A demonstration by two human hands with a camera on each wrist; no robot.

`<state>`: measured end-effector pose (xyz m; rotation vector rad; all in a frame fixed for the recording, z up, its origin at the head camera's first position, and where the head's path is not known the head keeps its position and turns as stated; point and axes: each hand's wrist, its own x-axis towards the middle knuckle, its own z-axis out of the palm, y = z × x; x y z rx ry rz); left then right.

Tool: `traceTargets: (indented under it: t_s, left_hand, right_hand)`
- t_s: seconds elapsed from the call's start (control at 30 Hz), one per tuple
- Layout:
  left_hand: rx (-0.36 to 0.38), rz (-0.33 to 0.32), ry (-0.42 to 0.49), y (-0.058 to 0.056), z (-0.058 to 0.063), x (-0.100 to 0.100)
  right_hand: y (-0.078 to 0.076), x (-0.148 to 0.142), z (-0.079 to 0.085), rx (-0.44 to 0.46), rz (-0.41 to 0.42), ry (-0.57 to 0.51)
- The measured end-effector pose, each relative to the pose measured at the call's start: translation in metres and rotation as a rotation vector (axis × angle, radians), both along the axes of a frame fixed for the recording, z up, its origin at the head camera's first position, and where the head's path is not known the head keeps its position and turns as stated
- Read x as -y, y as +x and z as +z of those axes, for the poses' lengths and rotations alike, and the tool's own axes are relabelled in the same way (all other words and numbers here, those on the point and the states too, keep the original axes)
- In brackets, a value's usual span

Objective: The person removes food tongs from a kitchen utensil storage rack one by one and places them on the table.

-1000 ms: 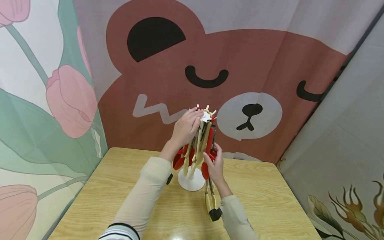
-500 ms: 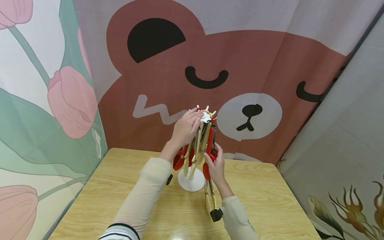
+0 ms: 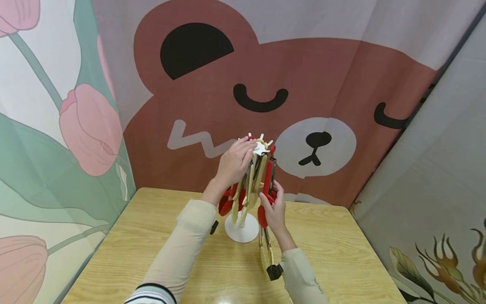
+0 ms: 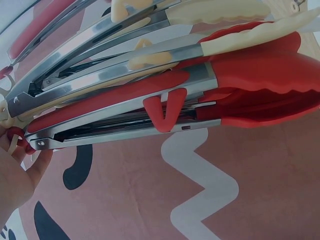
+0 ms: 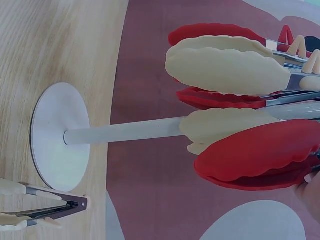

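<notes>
A white stand (image 3: 243, 228) with a round base holds several kitchen tongs, red and cream, hanging from hooks at its top. My left hand (image 3: 235, 162) rests over the stand's top, fingers laid out along it; in the left wrist view its fingertips are close to the red ring of a hanging pair of red tongs (image 4: 110, 107). On the right side, my right hand (image 3: 275, 211) grips another pair of red tongs (image 3: 267, 177) around the lower part, silicone heads down. Their red ring lies just outside the hook tips. That hand shows only at the edge of the right wrist view.
A pair of cream-tipped tongs (image 3: 265, 249) lies on the wooden table (image 3: 322, 245), in front of the stand's base; the right wrist view shows its hinge end. A curtain with a bear print (image 3: 212, 105) hangs behind the table.
The right hand has shifted slightly right with the red tongs, whose ring has moved outward from the stand's top. The left hand has stayed in place.
</notes>
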<state>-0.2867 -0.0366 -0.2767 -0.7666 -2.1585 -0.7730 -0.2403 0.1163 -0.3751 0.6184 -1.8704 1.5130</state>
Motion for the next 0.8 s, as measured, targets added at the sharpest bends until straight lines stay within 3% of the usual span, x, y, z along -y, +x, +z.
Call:
traceTargets:
  t_s: [0.8]
  left_hand:
    - [-0.011,-0.008,0.007,-0.0001,-0.0017,0.0014]
  right_hand:
    - [0.0033,-0.0012,-0.0012,0.018,-0.033,-0.01]
